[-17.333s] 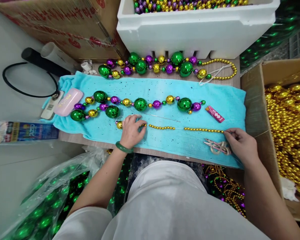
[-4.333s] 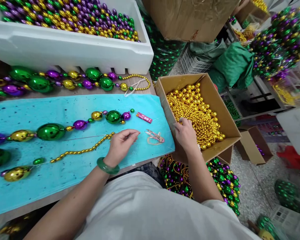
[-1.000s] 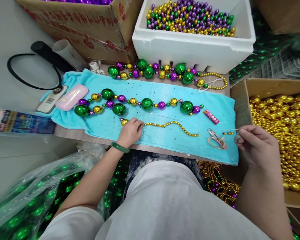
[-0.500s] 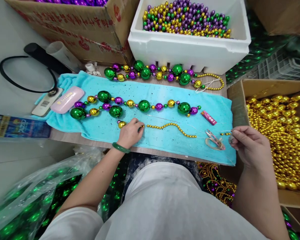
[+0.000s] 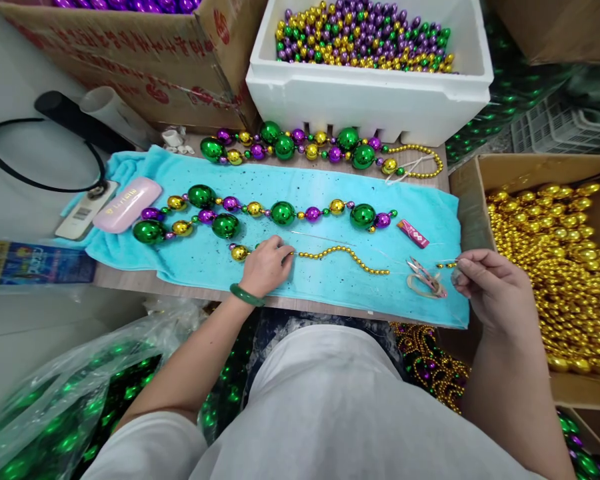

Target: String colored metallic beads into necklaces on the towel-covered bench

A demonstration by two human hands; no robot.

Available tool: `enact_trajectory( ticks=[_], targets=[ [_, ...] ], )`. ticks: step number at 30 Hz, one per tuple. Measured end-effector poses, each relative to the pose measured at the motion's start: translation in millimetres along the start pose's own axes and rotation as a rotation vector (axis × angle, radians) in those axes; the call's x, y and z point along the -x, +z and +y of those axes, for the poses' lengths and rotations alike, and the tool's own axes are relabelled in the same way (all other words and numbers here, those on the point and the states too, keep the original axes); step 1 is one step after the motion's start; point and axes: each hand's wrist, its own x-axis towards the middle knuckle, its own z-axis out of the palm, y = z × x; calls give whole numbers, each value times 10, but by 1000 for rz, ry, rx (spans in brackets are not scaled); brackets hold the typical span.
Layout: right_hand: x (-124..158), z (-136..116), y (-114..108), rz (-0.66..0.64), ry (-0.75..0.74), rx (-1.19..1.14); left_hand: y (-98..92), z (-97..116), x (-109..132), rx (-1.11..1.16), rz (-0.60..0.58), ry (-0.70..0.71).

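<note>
While my left hand (image 5: 267, 265) rests on the turquoise towel (image 5: 230, 257), its fingers are curled down and press the left end of the string of small gold beads (image 5: 344, 256). This string lies on the towel with its long axis from left to right, in a soft wave, and its right end points toward my right hand (image 5: 490, 290). The right hand is closed in a pinch at the right edge of the towel, and it holds a thin thread with a few small gold beads (image 5: 446, 265) on it; I cannot tell if the hand also keeps loose beads inside.

Just left of the right hand the small scissors (image 5: 425, 279) lie on the towel. Above the gold string a long strand of big green, purple and gold balls (image 5: 283, 213) lies also from left to right. A second strand like it (image 5: 300, 147) lies on the bench behind the towel, in front of the white foam box (image 5: 370, 100). The cardboard box of gold beads (image 5: 555, 267) stands to the right of the bench.
</note>
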Motion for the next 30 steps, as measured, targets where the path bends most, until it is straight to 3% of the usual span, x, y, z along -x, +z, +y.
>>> enact_trajectory(
  ticks=[10, 20, 30],
  targets=[
    [-7, -18, 18, -17, 6, 13, 8, 164, -56, 73, 63, 86],
    [-21, 30, -41, -7, 33, -2, -30, 119, -10, 44, 52, 64],
    [-6, 37, -23, -21, -10, 32, 89, 318, -123, 130, 50, 105]
  ],
)
